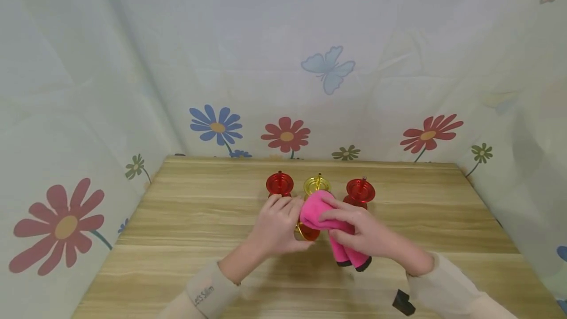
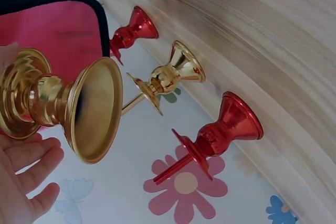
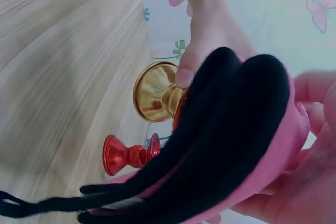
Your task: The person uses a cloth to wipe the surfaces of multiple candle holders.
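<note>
Your left hand (image 1: 276,225) grips the tipped gold candle holder (image 2: 49,100), fingers and thumb around it, up off the wood-grain table (image 1: 212,181); your right hand (image 1: 361,230) pinches the black-trimmed pink cloth (image 1: 318,209) at the holder's far end — whether cloth and metal touch there, the views don't settle. That smooth, flared body could turn or slide in your fingers if the cloth pushes hard; the loose cloth flaps might snag the stem of the gold holder (image 1: 316,187) standing just beyond and topple it; your left knuckles sit close to the left red holder (image 1: 280,183), so a careless swing could knock it — likewise your right with the right red holder (image 1: 360,191).
</note>
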Available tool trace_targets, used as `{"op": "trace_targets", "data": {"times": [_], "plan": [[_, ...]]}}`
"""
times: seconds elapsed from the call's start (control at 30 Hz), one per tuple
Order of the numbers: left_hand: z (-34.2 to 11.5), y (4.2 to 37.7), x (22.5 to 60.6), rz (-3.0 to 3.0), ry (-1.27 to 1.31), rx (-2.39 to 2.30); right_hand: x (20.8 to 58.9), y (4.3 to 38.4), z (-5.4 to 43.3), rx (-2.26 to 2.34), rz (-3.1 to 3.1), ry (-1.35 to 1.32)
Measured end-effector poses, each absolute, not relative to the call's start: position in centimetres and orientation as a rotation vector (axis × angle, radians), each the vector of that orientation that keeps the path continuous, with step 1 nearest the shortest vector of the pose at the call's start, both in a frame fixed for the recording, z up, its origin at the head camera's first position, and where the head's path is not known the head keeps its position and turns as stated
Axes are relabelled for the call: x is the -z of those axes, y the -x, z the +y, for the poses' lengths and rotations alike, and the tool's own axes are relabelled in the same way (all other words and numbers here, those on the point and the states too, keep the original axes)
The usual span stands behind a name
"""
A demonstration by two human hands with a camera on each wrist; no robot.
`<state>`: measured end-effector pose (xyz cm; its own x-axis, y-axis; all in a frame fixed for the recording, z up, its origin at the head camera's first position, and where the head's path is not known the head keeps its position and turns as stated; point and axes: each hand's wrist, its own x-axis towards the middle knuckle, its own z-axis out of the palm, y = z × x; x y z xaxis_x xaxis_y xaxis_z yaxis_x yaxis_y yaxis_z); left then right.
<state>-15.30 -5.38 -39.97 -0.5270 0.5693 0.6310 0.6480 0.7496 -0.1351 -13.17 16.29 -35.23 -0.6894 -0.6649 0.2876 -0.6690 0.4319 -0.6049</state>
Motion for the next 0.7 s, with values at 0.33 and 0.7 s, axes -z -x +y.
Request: {"op": "trace_targets", "data": {"times": [0.33, 0.7], "plan": [[-4.4, 15.2, 39.1, -2.213, 0.97, 0.039, 36.0, 13.2, 15.2, -1.01, -2.57, -1.121], [-4.1, 15.3, 38.4, -2.182, 1.014, -0.043, 36.3, 12.8, 14.6, -0.569, -2.615, -1.017]]}}
